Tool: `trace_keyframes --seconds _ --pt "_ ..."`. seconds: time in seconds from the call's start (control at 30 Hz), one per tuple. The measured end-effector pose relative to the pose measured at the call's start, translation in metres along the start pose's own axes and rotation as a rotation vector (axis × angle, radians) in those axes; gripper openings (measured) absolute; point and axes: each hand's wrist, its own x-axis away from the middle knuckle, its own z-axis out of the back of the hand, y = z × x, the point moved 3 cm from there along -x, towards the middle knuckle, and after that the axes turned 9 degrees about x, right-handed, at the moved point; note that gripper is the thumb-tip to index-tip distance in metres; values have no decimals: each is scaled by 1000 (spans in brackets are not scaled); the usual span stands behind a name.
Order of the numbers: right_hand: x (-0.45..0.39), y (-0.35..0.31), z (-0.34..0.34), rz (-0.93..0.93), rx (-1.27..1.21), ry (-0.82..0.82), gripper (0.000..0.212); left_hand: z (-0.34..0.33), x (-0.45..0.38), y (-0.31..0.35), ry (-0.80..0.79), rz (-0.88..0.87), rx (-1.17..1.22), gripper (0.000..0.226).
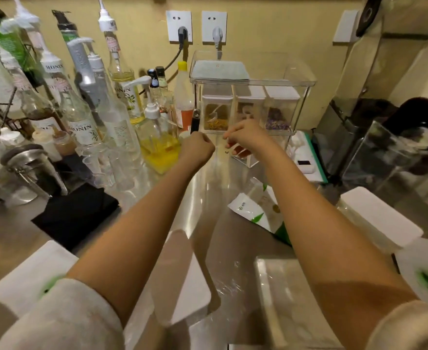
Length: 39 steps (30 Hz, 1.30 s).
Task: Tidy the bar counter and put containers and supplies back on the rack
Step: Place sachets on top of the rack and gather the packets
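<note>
Far left on the steel counter (11, 231) stands a crowd of syrup bottles (81, 114) with pump tops, most of them clear glass and low on liquid; one tall bottle (121, 69) holds a pale yellow layer. In front of them sits a metal jar (31, 165) with a clip lid, and a black cloth (76, 215) lies flat beside it. Next comes a squat pump bottle (158, 142) about half full of bright yellow liquid, then an orange-filled squeeze bottle (184, 102) with a yellow cap.

The left hand (197, 147) is curled into a fist just below a black handle (194, 122); I cannot tell whether it grips it. The right hand (245, 137) reaches toward the clear rack (253, 84), fingers bent and pinching something small that I cannot make out.

In the rack, three white-lidded boxes stand in a row: the left box (216, 114) holds golden dried bits and a scoop, the middle box (248, 107) is partly hidden, the right box (279, 114) holds purple dried flowers.

A white-and-green pouch (253, 210) lies on the counter under the right forearm. Further right stand a white-lidded tub (379, 218) and a clear pitcher (384, 152).
</note>
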Motion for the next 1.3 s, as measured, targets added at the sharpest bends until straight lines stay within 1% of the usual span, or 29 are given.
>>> trace_keyframes --seconds 0.13,0.27,0.4,0.57,0.73,0.93,1.03,1.13,1.3 --pt "19 33 -13 -85 -29 -4 20 -23 24 -27 -63 85 -12 17" --pt "41 64 -21 -148 -60 -1 17 -44 48 -46 -154 131 13 16" --pt "63 94 -24 -222 -63 26 19 -66 75 -49 -219 142 36 16" --pt "88 132 -24 -301 -95 56 23 -96 104 -48 -279 151 10 17" --pt "102 152 -24 -327 -182 80 19 -114 119 -49 -249 185 11 22" --pt "123 193 -5 -347 -143 20 19 -157 155 -42 -255 246 30 21" --pt "132 215 12 -310 -90 -27 17 -183 171 -33 -240 276 60 17" --pt "144 234 32 -237 -40 -46 18 -212 188 -22 -204 306 71 5" --pt "172 274 71 -179 -63 -106 20 -263 226 2 -144 326 94 11"
